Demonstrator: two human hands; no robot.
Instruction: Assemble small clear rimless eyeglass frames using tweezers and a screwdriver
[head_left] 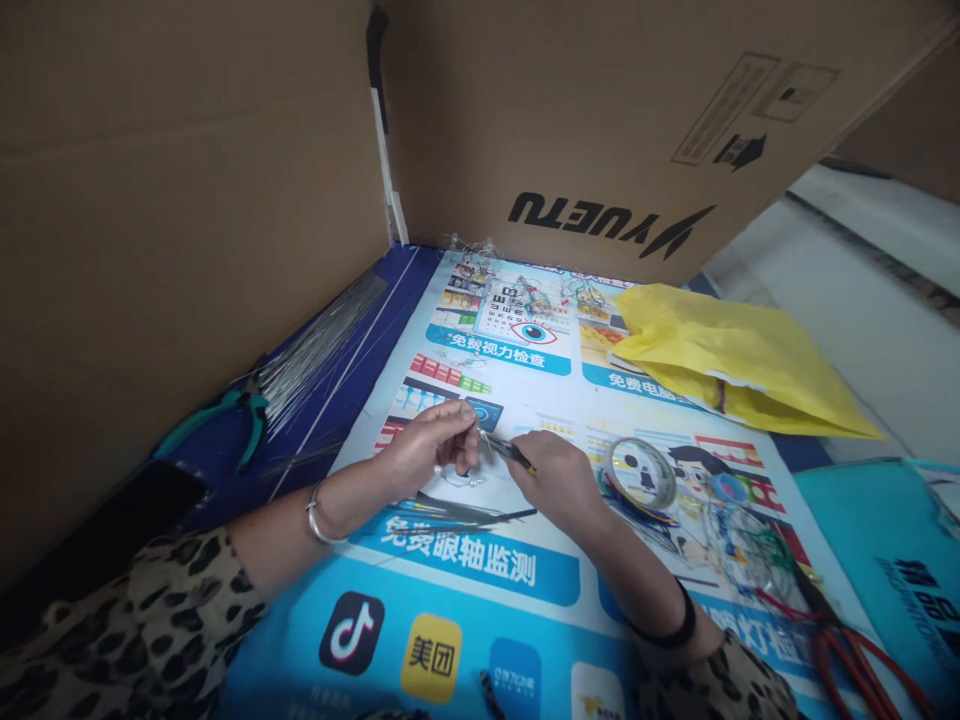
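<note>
My left hand, with a silver bangle at its wrist, pinches a thin wire piece with small clear and pearl-like beads hanging below the fingers. My right hand is closed around small pliers with metal jaws and a dark, yellow-marked handle. The jaws point left and meet the wire close to my left fingertips; the exact grip is too small to make out. Beneath my hands, several dark thin wires lie across the printed sheet.
Teal pliers and a bundle of silver wires lie left. A tape roll, tangled coloured wires and red-handled scissors sit right. A yellow bag is behind them. Cardboard walls enclose the back and left.
</note>
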